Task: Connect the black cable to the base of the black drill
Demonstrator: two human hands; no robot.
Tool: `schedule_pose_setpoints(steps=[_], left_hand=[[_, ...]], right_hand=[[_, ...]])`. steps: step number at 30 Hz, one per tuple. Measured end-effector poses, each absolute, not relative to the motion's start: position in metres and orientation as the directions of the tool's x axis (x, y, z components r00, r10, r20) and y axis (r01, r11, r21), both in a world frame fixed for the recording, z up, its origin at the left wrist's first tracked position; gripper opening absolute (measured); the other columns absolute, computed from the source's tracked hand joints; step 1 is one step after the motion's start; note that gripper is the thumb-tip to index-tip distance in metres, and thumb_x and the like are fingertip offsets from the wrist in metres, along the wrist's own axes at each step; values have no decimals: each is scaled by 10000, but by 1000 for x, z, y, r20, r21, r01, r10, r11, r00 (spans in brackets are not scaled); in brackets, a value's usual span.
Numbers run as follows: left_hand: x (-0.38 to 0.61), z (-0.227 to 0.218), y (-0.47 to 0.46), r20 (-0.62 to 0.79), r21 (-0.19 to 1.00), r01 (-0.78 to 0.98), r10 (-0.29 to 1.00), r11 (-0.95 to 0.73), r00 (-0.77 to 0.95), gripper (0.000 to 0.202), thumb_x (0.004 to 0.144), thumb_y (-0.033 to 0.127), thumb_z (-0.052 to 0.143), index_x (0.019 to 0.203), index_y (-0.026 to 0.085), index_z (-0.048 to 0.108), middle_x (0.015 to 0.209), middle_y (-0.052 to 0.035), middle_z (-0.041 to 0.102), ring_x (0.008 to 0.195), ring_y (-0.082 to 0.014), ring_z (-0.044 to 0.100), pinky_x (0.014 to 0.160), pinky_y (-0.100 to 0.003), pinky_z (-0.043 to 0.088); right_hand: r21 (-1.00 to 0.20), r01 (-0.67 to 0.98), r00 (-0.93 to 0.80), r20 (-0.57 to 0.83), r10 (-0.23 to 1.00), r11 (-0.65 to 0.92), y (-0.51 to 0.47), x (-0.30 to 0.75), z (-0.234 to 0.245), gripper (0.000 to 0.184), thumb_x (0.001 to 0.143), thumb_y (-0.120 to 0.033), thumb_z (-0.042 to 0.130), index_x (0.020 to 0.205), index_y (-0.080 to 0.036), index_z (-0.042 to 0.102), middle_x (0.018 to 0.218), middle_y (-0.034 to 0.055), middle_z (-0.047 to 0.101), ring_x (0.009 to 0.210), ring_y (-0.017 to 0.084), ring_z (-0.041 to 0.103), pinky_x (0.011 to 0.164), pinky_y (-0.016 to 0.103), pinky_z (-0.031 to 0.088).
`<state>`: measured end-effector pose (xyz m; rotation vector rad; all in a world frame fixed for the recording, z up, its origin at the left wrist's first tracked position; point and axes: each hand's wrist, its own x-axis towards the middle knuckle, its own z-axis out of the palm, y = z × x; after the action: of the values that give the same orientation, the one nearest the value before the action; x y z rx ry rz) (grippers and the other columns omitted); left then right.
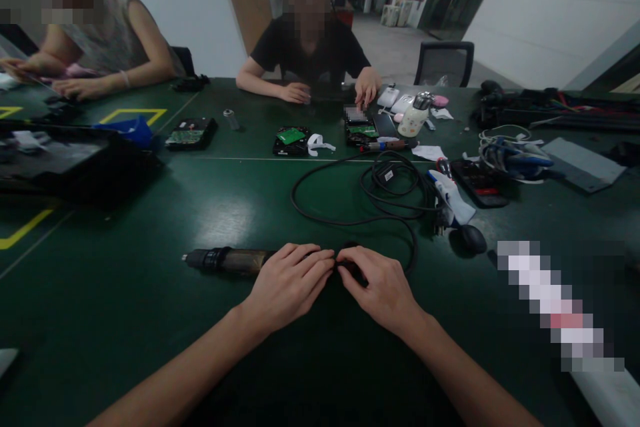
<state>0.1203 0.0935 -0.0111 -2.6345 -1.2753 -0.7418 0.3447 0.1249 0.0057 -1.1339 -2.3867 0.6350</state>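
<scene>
An electric screwdriver (227,260), dark with a worn brown body, lies across the green table in front of me, its bit pointing left. My left hand (290,283) is closed over its rear part and hides that end. My right hand (383,287) meets the left fingertips there, with its thumb and fingers pinched on the end of a black cable (414,247). The joint between cable and screwdriver is hidden by my fingers. From my right hand the cable runs back into loose coils, where a black adapter block (386,175) lies.
Opposite, a person in black (310,47) handles a hard drive (361,127); another person (120,40) sits at left. More hard drives (190,133), (291,140) lie between. A black tray (65,160) stands left. At right are a white-blue tool (453,197) and a multimeter (480,181).
</scene>
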Motion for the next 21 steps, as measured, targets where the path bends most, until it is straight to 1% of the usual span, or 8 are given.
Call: schedule_pose_setpoints(steps=[2,4,7,9,13,15,18,21], left_hand=[[121,-12,94,480,93,776,711,-624,514,164,1035,271,568,1139,199,672,1210,-40,736,1123,-212,681,920,-384,511],[122,-12,94,481,85,785,715,-614,507,166,1033,287,573,1121,196,680,1209,-47,737,1113,-215,687,907,-382,516],[123,-10,93,492,90,783,711,-615,502,269,1016,285,578,1252,184,657,1291,-77,710,1154,-235,676,923,-402,522],[124,-10,93,497,98,780,710,-618,500,305,1009,265,577,1296,183,642,1301,-76,706,1168,-238,670,935,-411,520],[124,-12,93,482,94,787,720,-609,500,190,1027,257,569,1173,204,679,1207,-36,741,1130,-216,680,926,-397,511],[124,-12,93,476,96,794,729,-600,492,170,1032,271,572,1142,202,681,1205,-28,741,1121,-212,680,921,-395,507],[124,-11,92,463,109,795,738,-597,491,237,1013,298,592,1213,192,660,1301,-41,705,1167,-236,661,931,-419,503],[124,-10,92,460,102,781,726,-616,512,291,1006,256,579,1284,185,631,1335,-52,688,1192,-243,649,935,-422,495]], right_hand=[[-557,606,-583,175,793,568,125,345,6,144,1020,-229,560,1137,-258,637,1072,37,720,957,202,686,770,308,523],[-559,603,-584,177,792,569,125,345,5,145,1017,-220,559,1134,-257,635,1076,38,722,957,203,687,767,308,523],[-571,595,-584,176,792,565,125,345,5,145,1014,-211,561,1133,-259,629,1083,34,721,975,206,687,797,315,527],[-573,594,-582,178,793,564,125,345,4,139,1015,-217,564,1132,-260,626,1082,33,720,980,208,687,802,318,529],[-564,603,-579,177,796,564,125,345,4,142,1021,-225,559,1140,-262,626,1075,35,717,970,208,686,798,320,528],[-561,606,-580,172,796,563,125,345,4,140,1023,-225,555,1138,-261,627,1073,34,716,968,208,684,794,319,525],[-567,602,-580,175,796,563,125,345,5,132,1020,-226,560,1128,-260,629,1073,32,717,972,208,684,803,321,525],[-570,599,-581,175,795,563,125,344,5,134,1022,-225,558,1134,-261,623,1082,30,714,981,208,682,820,327,522]])
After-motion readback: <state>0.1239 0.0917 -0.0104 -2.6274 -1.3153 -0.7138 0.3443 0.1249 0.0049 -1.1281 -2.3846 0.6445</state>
